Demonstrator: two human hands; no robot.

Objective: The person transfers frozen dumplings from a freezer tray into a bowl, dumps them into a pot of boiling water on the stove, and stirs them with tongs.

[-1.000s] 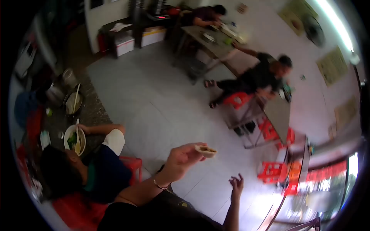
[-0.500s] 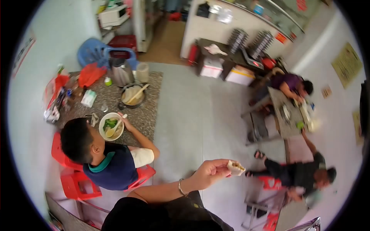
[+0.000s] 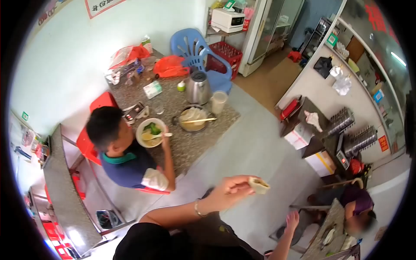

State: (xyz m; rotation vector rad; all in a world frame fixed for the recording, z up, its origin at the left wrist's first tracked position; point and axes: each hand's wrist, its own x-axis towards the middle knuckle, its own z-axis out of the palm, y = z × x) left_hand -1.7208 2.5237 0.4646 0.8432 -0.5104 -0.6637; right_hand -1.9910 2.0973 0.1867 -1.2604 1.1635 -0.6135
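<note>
My left hand (image 3: 232,191), near and centre, grips a small piece of filled dough (image 3: 260,186) between thumb and fingers; its open side shows what looks like brown filling. My right hand (image 3: 293,220), near right, is open, apparently empty, well apart from the piece; nothing supports it from below.

The piece is out over the grey floor (image 3: 245,149), apart from the speckled desk (image 3: 184,149) on the left; a loosened pinch could drop it straight down, and a hard squeeze or steeper tilt could push filling out of the open side. A seated person (image 3: 125,169) at the desk's near edge touches a white bowl (image 3: 139,135); if my outstretched forearm swings left, it could bump that elbow and jolt the bowl, spilling its contents.
</note>
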